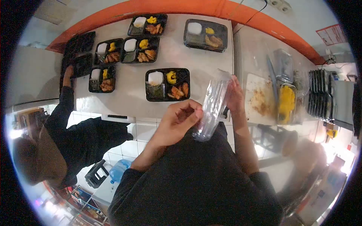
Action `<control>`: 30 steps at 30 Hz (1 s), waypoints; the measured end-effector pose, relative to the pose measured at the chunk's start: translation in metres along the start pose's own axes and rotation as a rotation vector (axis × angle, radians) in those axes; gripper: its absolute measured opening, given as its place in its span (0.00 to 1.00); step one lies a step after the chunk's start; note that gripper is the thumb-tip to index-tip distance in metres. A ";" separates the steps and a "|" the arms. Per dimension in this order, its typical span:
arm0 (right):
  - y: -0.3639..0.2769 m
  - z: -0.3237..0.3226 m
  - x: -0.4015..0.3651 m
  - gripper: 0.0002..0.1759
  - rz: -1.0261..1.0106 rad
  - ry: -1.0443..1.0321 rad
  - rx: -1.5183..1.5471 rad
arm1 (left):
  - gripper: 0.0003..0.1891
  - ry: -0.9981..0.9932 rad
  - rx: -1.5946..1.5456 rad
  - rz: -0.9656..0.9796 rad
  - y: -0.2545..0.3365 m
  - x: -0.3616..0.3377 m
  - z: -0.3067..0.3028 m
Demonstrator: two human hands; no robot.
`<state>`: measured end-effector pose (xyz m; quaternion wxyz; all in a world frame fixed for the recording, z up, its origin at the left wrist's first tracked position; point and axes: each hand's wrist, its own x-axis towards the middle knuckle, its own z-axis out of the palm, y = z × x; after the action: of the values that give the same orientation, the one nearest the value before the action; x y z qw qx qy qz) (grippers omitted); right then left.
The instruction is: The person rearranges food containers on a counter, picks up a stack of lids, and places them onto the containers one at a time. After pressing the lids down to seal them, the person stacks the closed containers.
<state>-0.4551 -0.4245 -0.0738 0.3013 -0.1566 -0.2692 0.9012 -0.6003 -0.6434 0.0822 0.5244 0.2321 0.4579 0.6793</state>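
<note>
Being held over the near edge of the table [211, 64], the stack of clear lids [213, 107] is pinched by the left hand [180, 117] and pressed flat by the right hand [235, 92]; one far tray [205, 35] is already covered; the near tray [167, 84] and four more are left open.

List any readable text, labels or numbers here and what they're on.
No text is readable.
On the white red-edged paper sign on the wall: print too blurred to read.
On the stack of clear plastic lids held in the left hand and right hand: no print visible.
</note>
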 end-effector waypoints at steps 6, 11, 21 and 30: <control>-0.015 -0.047 -0.009 0.20 -0.020 -0.108 -0.003 | 0.04 0.227 0.291 -0.085 -0.006 -0.012 -0.036; -0.031 -0.021 0.008 0.12 -0.102 0.016 -0.143 | 0.15 0.442 0.267 0.097 -0.036 -0.010 -0.079; -0.004 -0.071 0.075 0.13 0.142 0.153 -0.397 | 0.10 0.303 0.084 -0.033 -0.079 0.039 -0.127; 0.039 -0.038 0.030 0.19 0.334 0.357 -0.534 | 0.15 0.404 0.140 -0.076 -0.061 0.045 -0.114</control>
<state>-0.4796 -0.4169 -0.1313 0.1405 -0.4266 -0.4090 0.7943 -0.6761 -0.6436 -0.0315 0.4299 0.1094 0.6080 0.6584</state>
